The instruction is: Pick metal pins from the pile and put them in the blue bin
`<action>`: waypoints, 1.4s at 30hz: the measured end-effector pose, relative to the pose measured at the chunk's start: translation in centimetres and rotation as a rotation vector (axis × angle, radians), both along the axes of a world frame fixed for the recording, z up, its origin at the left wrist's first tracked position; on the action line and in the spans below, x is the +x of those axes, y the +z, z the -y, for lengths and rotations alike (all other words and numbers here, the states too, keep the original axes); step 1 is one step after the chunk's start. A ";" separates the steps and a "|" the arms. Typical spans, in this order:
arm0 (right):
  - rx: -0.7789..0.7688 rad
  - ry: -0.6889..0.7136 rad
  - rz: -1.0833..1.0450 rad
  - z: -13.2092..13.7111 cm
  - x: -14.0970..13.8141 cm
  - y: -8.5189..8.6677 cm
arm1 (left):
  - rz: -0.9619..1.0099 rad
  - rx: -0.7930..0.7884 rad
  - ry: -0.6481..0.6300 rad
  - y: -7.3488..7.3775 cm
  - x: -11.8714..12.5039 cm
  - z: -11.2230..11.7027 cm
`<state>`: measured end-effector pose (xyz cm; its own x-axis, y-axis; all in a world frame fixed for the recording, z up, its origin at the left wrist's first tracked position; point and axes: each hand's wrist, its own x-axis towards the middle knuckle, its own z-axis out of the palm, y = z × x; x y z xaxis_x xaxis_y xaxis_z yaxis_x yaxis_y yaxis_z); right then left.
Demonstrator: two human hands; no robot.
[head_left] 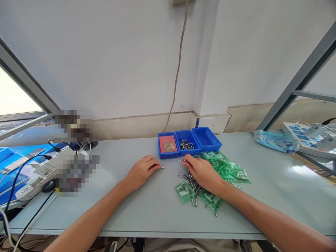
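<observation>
Over the middle of the table, my left hand (143,171) is closed on a small metal pin (162,167), whose tip sticks out past the fingertips. My right hand (201,169) pinches another thin metal pin (180,161), which points left. Beneath and beside the right hand lies a loose pile of metal pins (193,183). Small green plastic bags (184,191) with pins in them lie around that pile. Beyond the hands stand three joined blue bins: the left bin (168,156) has a reddish sheet and a small clear bag, the middle bin (193,152) holds many pins, the right bin (206,138) shows a bare floor.
Larger green plastic bags (228,166) lie right of the pins. Farther right are a light-blue plastic packet (275,140) and a white device (306,138). Power strips and cables (34,183) crowd the left side. Grey metal posts (296,77) rise at both sides before the wall.
</observation>
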<state>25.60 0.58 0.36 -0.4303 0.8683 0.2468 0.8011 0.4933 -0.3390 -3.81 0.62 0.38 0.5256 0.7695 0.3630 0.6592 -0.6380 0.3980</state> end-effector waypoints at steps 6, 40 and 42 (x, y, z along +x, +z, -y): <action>-0.016 -0.002 0.002 0.0 0.1 -0.1 | -0.011 0.013 0.039 -0.4 -0.1 -0.3; -0.016 0.018 -0.024 0.0 0.1 -0.1 | -0.051 -0.044 0.073 0.2 0.1 0.0; -0.020 0.016 -0.024 0.1 0.0 0.1 | -0.059 -0.037 0.061 0.2 0.1 0.0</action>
<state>25.63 0.49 0.44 -0.4387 0.8661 0.2397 0.7847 0.4992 -0.3676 -3.73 0.64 0.58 0.4970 0.8128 0.3040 0.7191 -0.5818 0.3801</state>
